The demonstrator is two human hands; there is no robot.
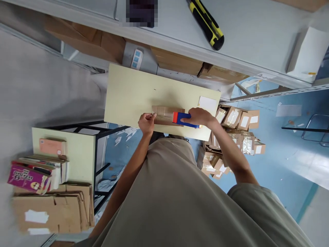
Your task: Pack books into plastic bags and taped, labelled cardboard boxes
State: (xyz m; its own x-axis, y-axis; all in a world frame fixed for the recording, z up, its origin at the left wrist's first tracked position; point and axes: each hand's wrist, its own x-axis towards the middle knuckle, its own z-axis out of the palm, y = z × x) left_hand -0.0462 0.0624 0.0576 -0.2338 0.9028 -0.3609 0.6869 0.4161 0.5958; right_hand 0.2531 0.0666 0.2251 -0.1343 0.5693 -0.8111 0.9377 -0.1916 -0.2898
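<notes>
A small brown cardboard box (164, 120) lies on the pale yellow tabletop (131, 96) in front of me. My right hand (199, 117) is wrapped round a blue and red tape dispenser (189, 120), which rests over the box's right part. Shiny clear tape runs along the top of the box. At the box's left end is my left hand (147, 122), its thumb and fingers pinched together against the edge. Whether the pinch holds the tape's end or the cardboard is too small to make out. A white sheet (207, 103) lies beyond my right hand.
Above stands a grey shelf (246, 41) with a yellow and black utility knife (207, 25). Taped boxes (232, 118) are piled on the floor at right. At lower left are books (36, 175) and flattened cartons (51, 209). A power strip (137, 59) lies behind the table.
</notes>
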